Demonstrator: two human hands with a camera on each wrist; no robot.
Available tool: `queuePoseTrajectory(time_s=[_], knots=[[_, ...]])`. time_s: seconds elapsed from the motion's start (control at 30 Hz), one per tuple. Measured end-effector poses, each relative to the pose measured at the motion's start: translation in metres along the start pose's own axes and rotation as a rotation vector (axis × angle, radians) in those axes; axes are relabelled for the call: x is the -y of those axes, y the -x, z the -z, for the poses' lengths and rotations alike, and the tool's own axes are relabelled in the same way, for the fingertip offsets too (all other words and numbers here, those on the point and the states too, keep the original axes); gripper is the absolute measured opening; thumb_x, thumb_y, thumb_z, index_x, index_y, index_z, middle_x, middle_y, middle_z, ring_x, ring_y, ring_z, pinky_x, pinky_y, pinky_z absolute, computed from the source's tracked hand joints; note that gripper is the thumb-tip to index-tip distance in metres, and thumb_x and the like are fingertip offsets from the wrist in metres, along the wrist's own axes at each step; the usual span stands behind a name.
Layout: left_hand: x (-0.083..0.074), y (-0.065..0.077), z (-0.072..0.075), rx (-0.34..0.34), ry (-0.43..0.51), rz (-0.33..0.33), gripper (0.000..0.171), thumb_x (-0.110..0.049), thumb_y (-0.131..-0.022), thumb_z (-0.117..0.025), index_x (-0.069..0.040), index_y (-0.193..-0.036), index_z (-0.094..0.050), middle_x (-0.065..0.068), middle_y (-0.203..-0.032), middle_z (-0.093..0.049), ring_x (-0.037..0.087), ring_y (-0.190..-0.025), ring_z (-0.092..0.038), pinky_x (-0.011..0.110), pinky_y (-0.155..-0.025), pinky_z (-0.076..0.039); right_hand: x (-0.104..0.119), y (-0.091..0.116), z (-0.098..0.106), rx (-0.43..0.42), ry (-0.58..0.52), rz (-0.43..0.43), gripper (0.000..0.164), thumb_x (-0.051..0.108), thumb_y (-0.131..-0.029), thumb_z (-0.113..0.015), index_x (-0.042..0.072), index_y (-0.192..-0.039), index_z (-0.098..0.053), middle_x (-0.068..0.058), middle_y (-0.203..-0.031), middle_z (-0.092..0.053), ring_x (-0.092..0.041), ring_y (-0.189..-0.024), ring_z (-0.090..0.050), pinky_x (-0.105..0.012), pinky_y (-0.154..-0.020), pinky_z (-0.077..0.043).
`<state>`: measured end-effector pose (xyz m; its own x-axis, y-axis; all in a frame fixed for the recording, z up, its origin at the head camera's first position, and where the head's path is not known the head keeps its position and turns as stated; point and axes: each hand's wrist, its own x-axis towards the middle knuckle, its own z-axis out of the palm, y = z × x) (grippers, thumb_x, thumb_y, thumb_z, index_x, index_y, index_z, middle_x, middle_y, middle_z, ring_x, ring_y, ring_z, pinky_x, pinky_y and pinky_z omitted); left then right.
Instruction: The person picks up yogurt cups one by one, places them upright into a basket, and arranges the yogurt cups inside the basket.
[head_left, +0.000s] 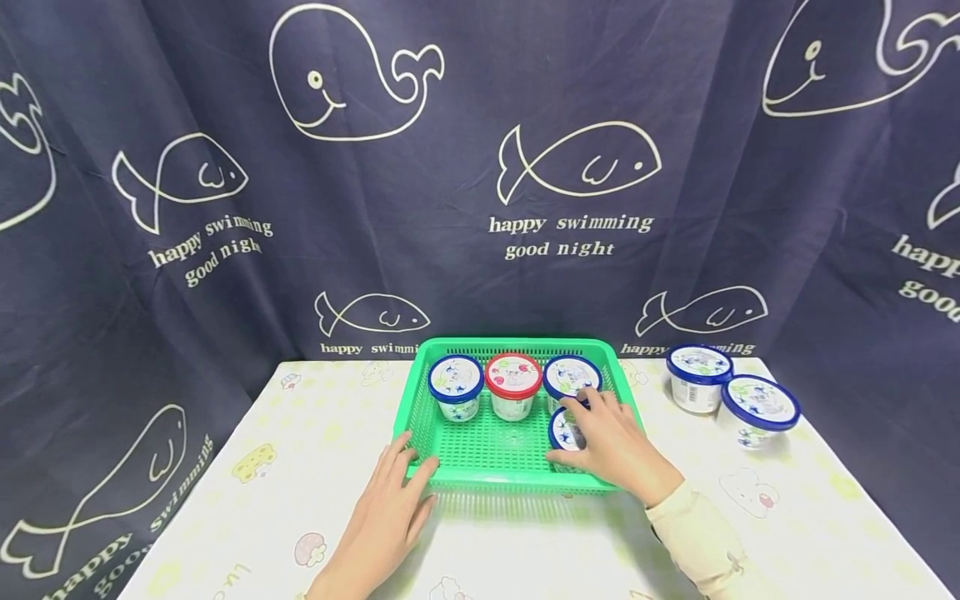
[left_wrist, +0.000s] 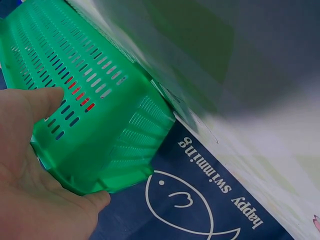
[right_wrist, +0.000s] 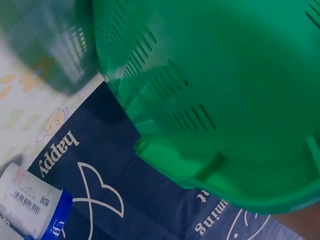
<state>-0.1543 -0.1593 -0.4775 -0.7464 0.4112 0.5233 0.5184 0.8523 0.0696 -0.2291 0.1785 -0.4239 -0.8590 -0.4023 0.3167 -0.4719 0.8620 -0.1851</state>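
Note:
A green plastic basket (head_left: 506,478) with slotted walls holds several lidded white tubs. Along its back row stand a blue-lidded tub (head_left: 456,379), a red-lidded tub (head_left: 513,375) and another blue-lidded tub (head_left: 572,377). In the front right corner sits one more blue-lidded tub (head_left: 564,429), partly covered by my right hand (head_left: 611,437), which grips it from above with thumb and fingers spread around its lid. My left hand (head_left: 390,504) holds the basket's front left corner. In the left wrist view its thumb (left_wrist: 50,100) lies against the slotted wall.
Two blue-lidded tubs, one farther back (head_left: 699,379) and one nearer (head_left: 757,410), stand side by side on the table to the right of the basket. The patterned white tablecloth (head_left: 300,467) spreads around it. A dark blue curtain (head_left: 465,275) hangs behind the table.

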Motion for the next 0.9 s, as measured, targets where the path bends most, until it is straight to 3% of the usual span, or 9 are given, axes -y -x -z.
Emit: queuePoseTrajectory(time_s=[0.23, 0.5, 0.9], knots=[[0.0, -0.001, -0.001, 0.007, -0.005, 0.0, 0.047, -0.027, -0.089, -0.074, -0.017, -0.132, -0.058, 0.014, -0.128, -0.054, 0.036, -0.146, -0.029, 0.052, -0.116, -0.033, -0.003, 0.001, 0.001, 0.003, 0.003, 0.001, 0.089, 0.079, -0.075, -0.063, 0.009, -0.13, -0.063, -0.018, -0.124, -0.057, -0.039, -0.112, -0.052, -0.054, -0.081, -0.047], [-0.001, -0.001, 0.0, 0.009, 0.01, 0.003, 0.047, -0.025, -0.088, -0.075, -0.015, -0.132, -0.059, 0.015, -0.128, -0.055, 0.036, -0.146, -0.028, 0.055, -0.115, -0.033, -0.015, 0.002, 0.017, -0.065, -0.037, -0.005, 0.065, 0.055, -0.088, -0.07, 0.006, -0.13, -0.062, -0.022, -0.131, -0.054, -0.042, -0.121, -0.046, -0.063, -0.09, -0.041], [0.0, 0.0, 0.0, 0.007, 0.014, 0.007, 0.048, -0.026, -0.088, -0.074, -0.015, -0.132, -0.059, 0.015, -0.128, -0.055, 0.036, -0.146, -0.028, 0.054, -0.115, -0.032, -0.053, 0.015, 0.04, -0.186, -0.025, -0.042, 0.063, 0.044, -0.085, -0.076, 0.007, -0.133, -0.058, -0.024, -0.133, -0.05, -0.045, -0.125, -0.04, -0.073, -0.094, -0.034]])
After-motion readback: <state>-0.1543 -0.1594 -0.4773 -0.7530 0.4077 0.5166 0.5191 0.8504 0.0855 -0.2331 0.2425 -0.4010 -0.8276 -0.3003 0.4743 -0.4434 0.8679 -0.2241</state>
